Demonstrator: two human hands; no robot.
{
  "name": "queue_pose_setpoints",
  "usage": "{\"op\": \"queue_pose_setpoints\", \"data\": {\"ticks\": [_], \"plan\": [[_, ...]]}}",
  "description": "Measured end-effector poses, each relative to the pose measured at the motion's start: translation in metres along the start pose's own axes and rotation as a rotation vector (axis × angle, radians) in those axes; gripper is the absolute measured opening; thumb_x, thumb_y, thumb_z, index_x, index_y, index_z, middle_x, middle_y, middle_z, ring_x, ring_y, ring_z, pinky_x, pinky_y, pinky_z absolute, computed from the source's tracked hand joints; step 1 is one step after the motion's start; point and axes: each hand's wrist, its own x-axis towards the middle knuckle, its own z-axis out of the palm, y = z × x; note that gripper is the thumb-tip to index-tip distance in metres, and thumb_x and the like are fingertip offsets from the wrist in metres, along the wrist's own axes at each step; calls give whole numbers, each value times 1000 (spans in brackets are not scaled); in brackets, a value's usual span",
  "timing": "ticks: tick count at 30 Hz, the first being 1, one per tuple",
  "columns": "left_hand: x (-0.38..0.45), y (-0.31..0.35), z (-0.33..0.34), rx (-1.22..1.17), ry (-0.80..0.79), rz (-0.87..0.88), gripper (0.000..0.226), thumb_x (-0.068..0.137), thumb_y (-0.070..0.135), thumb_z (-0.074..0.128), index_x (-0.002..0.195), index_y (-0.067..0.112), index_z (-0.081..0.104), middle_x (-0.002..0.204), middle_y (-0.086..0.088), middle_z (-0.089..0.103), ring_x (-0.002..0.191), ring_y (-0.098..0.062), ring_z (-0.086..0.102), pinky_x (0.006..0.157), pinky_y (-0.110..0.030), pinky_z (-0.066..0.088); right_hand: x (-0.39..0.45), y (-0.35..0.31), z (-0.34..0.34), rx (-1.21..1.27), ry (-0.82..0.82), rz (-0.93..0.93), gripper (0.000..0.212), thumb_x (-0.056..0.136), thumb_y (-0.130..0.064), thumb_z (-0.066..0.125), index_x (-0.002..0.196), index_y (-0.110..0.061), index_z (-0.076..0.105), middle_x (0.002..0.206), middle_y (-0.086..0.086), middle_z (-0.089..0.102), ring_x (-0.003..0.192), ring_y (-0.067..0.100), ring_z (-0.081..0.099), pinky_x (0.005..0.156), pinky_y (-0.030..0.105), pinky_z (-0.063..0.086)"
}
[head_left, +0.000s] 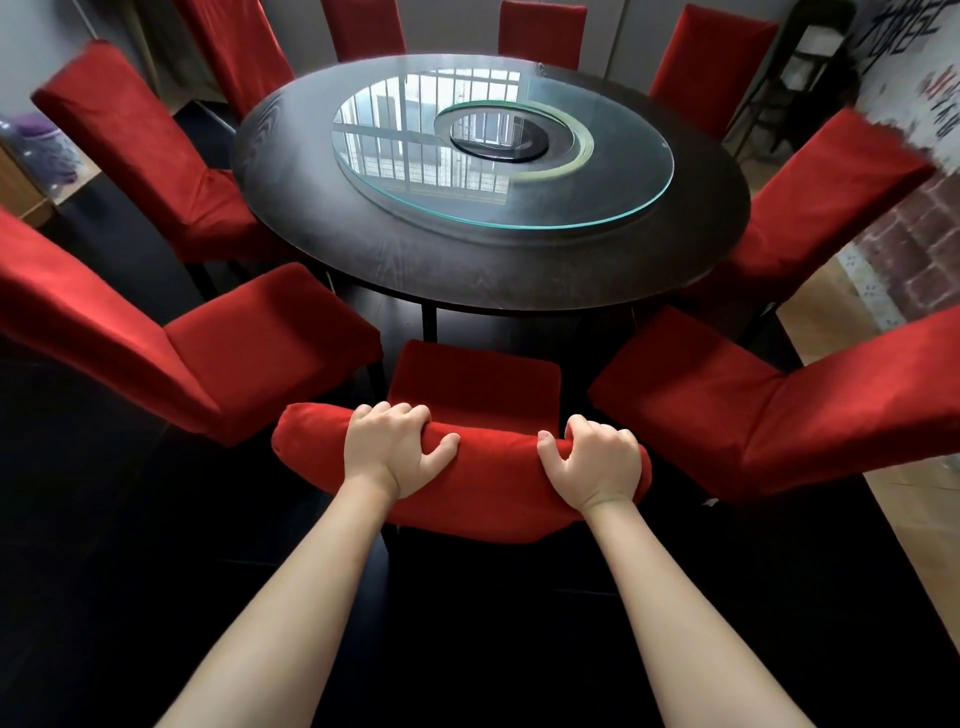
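— Any tubs or bins from the head cam?
— Just one, far L: a clear tub (44, 150) w/ purple stuff inside. Too blurred to say what.
— And the chair (483, 379)?
— Red, velvety cover over seat & back, dark legs under. It's right in front of the person, seat facing the table (467, 275), front edge near the rim. It sits between two more red chairs, one on the L (234, 343) and one on the R (727, 410), both close.
— Hands?
— Both on the top of the backrest. L hand (397, 449) grips it tight, fingers curled over the far side, thumb on the near side. R hand (597, 460) does the same, nearer the R end. Cover bunches a bit under both.
— Table?
— Dark, round, w/ a glass turntable (597, 213) on it, window bars mirrored in it. More red chairs all round.
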Motion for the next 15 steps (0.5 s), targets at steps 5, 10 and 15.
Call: {"op": "queue_pose_setpoints", "data": {"ticks": [5, 10, 15], "plan": [[2, 0, 2, 0, 2, 5, 59, 77, 64, 32, 71, 16, 67, 64, -1, 63, 64, -27, 59, 69, -36, 39, 1, 2, 2, 0, 23, -6, 51, 79, -51, 38, 53, -8, 50, 46, 8, 52, 41, 29, 50, 51, 32, 37], [3, 0, 1, 18, -35, 10, 64, 77, 66, 27, 75, 17, 68, 69, -1, 64, 69, -28, 59, 71, -36, 37, 0, 3, 3, -33, 32, -19, 53, 80, -51, 36, 54, -7, 51, 47, 7, 51, 42, 29, 50, 52, 31, 32], [2, -2, -3, 62, -121, 12, 76, 76, 70, 12, 92, 21, 69, 85, 1, 67, 84, -25, 60, 77, -37, 35, -1, 1, -1, -107, -95, 36, 63, 84, -57, 28, 82, -6, 64, 68, 9, 64, 66, 31, 60, 67, 37, 38]]}}
